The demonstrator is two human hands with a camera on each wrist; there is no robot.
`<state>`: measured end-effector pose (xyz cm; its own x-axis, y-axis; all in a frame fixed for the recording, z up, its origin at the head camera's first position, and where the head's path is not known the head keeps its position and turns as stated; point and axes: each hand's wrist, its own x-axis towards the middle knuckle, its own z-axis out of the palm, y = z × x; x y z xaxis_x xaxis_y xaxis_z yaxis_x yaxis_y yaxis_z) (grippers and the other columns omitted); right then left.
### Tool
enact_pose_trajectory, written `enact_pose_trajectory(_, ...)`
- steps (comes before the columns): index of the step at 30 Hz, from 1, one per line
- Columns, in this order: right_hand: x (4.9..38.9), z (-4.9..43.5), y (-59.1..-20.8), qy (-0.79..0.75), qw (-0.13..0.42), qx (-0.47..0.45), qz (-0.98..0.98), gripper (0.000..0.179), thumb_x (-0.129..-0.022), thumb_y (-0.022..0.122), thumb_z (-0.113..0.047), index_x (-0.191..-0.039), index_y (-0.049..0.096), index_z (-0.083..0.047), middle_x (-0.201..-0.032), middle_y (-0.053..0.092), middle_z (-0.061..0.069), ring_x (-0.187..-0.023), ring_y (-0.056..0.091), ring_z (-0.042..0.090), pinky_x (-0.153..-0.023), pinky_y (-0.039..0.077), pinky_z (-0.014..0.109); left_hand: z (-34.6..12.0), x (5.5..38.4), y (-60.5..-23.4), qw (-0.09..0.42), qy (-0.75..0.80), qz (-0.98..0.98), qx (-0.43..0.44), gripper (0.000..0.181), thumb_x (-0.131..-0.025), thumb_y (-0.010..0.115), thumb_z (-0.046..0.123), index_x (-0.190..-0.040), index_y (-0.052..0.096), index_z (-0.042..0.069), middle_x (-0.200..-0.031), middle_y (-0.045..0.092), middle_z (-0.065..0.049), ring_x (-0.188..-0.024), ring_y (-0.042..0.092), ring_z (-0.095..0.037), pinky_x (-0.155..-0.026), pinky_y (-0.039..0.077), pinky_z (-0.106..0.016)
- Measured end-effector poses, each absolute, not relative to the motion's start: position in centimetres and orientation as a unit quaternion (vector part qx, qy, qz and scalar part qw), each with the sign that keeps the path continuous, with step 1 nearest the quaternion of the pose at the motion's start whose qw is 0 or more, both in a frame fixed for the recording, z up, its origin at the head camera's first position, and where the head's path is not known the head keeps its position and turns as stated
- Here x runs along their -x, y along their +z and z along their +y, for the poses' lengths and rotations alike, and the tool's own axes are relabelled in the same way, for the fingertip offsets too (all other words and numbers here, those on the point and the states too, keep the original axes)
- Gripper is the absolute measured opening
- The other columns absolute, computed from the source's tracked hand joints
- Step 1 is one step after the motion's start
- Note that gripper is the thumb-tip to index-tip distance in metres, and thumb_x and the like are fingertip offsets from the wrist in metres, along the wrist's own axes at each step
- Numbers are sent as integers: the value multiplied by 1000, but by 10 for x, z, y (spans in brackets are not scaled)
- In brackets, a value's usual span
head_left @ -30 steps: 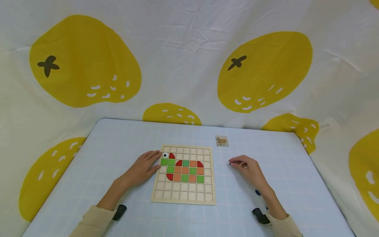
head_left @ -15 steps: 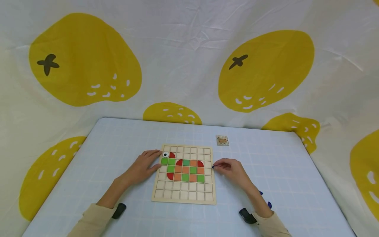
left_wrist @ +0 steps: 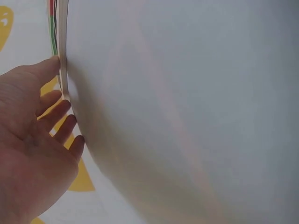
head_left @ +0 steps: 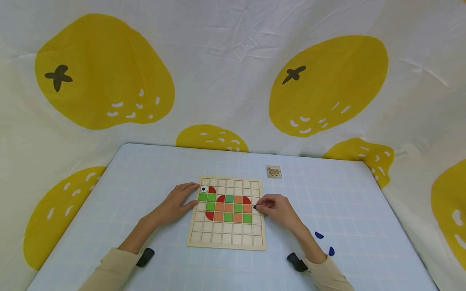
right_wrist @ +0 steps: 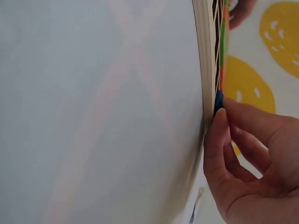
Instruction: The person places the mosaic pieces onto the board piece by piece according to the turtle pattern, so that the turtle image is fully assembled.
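A wooden grid board (head_left: 218, 245) lies on the table with red, green and orange tiles set in its cells, plus a white eye tile (head_left: 204, 189) at upper left. My left hand (head_left: 174, 207) rests at the board's left edge, fingers extended; in the left wrist view its thumb (left_wrist: 49, 69) touches the rim. Over the board's right side, my right hand (head_left: 278, 210) pinches a small dark blue piece (right_wrist: 218, 101) between thumb and index finger, beside the orange tile at the end of the middle row. Fingers cover part of that piece.
Two dark blue half-round pieces (head_left: 319, 235) lie on the table near the right forearm. A small picture card (head_left: 274, 171) lies beyond the board's upper right corner. A curtain with yellow fruit prints (head_left: 327, 85) hangs behind the table (head_left: 153, 161).
My right hand has moved left from the table to the board's right side, carrying the blue piece. Both loose blue pieces now show fully beside the forearm. The left hand has stayed put.
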<state>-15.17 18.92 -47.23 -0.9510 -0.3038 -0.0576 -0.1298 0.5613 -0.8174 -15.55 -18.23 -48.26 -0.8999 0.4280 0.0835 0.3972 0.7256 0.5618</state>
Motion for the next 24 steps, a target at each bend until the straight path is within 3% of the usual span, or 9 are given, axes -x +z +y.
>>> enact_pose_trajectory(24, 148, 180, -469, -423, 105, 44, 899, 13, -89, 82, -14, -84, 71, -10, -70, 60, -1, -65, 54, 14, -56, 43, 21, -183, 155, -484, 30, 295, 931, -213, 57, -102, 67, 22, -152, 47, 5, -153, 49, -17, -142, 40, -39, -116, 33, -61)
